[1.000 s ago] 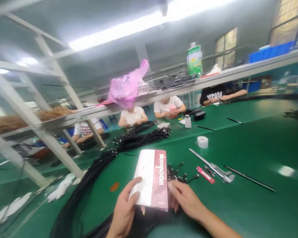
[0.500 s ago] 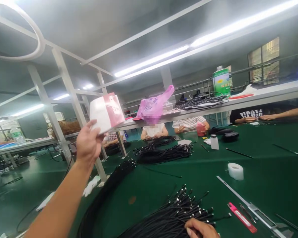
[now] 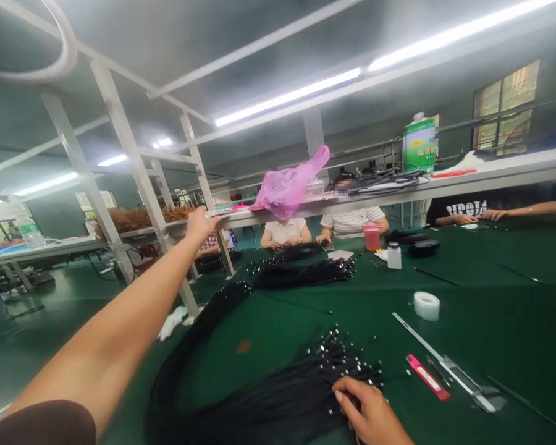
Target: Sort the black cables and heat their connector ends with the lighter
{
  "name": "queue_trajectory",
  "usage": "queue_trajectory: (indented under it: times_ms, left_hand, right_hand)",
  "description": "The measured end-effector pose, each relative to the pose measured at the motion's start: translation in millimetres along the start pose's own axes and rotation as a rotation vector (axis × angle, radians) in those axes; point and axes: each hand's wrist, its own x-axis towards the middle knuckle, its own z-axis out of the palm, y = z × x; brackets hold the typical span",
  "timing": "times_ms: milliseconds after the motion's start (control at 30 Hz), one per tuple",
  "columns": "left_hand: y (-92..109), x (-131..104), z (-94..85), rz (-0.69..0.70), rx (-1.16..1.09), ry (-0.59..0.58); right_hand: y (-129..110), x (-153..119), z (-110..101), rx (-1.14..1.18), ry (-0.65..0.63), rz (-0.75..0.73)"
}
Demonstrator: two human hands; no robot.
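Note:
My left arm stretches out to the shelf, and my left hand (image 3: 202, 225) is at its near edge beside a white upright post. Its fingers are blurred and partly hidden, and the white and red packet no longer shows. Low in the view, my right hand (image 3: 370, 408) rests at the connector ends of a thick bundle of black cables (image 3: 278, 395). Thumb and forefinger come together there; whatever lies between them is hidden. Right of this hand lie a red-handled cutter knife (image 3: 427, 377), tweezers (image 3: 438, 371) and a caliper (image 3: 454, 366).
A white shelf (image 3: 380, 201) carries a pink plastic bag (image 3: 285, 188), coiled black cables (image 3: 380, 180) and a green can (image 3: 419, 145). A tape roll (image 3: 427, 306), a white bottle (image 3: 393, 255) and more cable bundles (image 3: 301, 272) lie on the green table (image 3: 361, 309). Several co-workers sit opposite.
My left hand has moved right and slightly down to the shelf edge, and the packet it held is out of sight. My right hand remains at the cable ends. The view has shifted slightly.

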Motion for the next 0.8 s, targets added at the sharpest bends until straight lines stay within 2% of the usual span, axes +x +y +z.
queue_trajectory:
  times_ms: [67, 133, 200, 300, 333, 400, 467, 567, 667, 800]
  left_hand:
    - [-6, -20, 0.3, 0.068, 0.102, 0.029]
    - [-20, -55, 6.5, 0.12, 0.165, -0.043]
    - [-43, -110, 15.2, 0.159, 0.2, -0.249]
    - [-88, -214, 23.2, 0.307, 0.313, -0.79]
    - [-103, -248, 23.1, 0.343, 0.368, -0.904]
    - [-129, -309, 18.4, 0.354, 0.48, -1.014]
    - [-147, -355, 8.9, 0.399, 0.525, -0.969]
    - [-159, -401, -6.6, 0.471, 0.553, -0.711]
    - [-158, -436, -13.5, 0.496, 0.529, -0.498]
    - [-148, -467, -8.1, 0.43, 0.447, -0.362]
  right_hand:
    - [-9, -2, -6, 0.016, 0.003, 0.017]
    - [-14, -3, -10, 0.022, 0.009, 0.022]
    - [-14, -3, -11, 0.032, 0.025, 0.028]
    - [-11, -3, -14, 0.045, 0.065, 0.051]
    - [-9, -3, -16, 0.04, 0.09, 0.054]
    - [-6, -3, -20, 0.03, 0.171, 0.062]
    - [-2, -3, -25, 0.047, 0.253, 0.092]
    - [2, -3, -29, 0.078, 0.297, 0.157]
    - [6, -5, -29, 0.044, 0.297, 0.177]
    - [14, -13, -29, -0.02, 0.331, 0.244]
